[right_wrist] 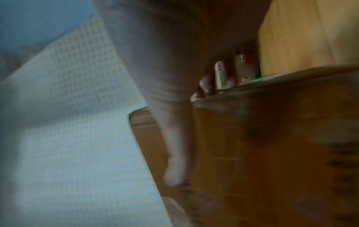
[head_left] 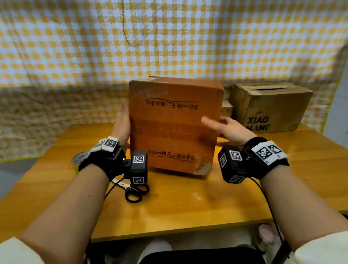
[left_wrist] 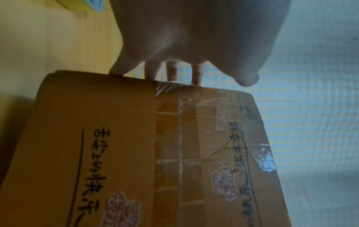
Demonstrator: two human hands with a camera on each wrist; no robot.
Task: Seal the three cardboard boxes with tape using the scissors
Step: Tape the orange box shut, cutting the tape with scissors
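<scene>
Though blurred, box (head_left: 174, 125) between hands.

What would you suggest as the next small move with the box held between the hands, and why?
Probably lower the box flat onto the table. It stands tilted between the left hand and right hand, a taped seam already showing in the left wrist view, while the scissors and tape roll lie untouched.

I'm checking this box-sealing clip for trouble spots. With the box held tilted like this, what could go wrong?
The orange box is tipped up between the left hand and right hand, apparently held by straight fingers; it might slip. Coming down, it could land on the scissors lying close beside it on the table.
</scene>
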